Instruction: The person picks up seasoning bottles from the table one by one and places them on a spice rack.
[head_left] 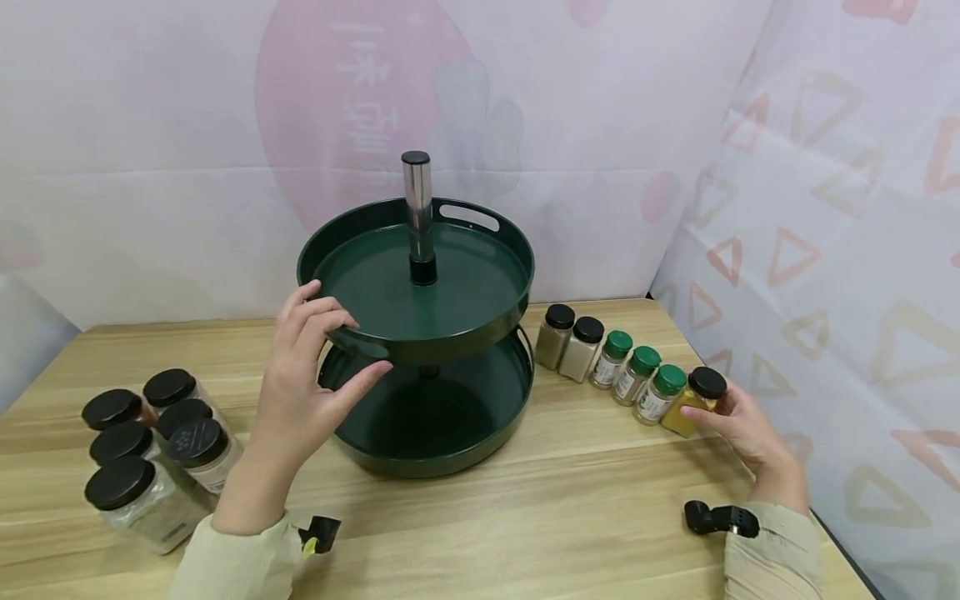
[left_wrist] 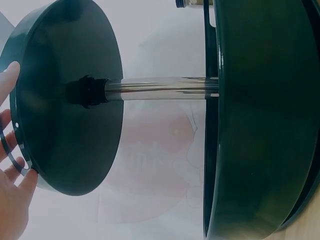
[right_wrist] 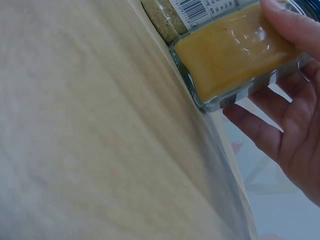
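Observation:
A dark green two-tier round tray stand [head_left: 416, 412] with a metal post stands on the table. My left hand [head_left: 303, 379] grips the front left rim of its upper tray at a handle slot, fingers over the edge and thumb lower down. In the left wrist view, fingertips show around the slot of the upper tray [left_wrist: 75, 145]. At the right, my right hand [head_left: 753, 429] holds a black-lidded glass spice jar [head_left: 681, 417] of yellow powder, thumb on one face. The right wrist view shows this jar [right_wrist: 235, 55] close beside another labelled jar [right_wrist: 162, 20].
Right of the stand, two black-lidded jars [head_left: 570, 346] and three green-lidded jars [head_left: 632, 379] form a slanted row with the yellow one. Several larger black-lidded jars [head_left: 150, 467] cluster at the table's left. A printed cloth [head_left: 600, 167] hangs behind the wooden table [head_left: 570, 517].

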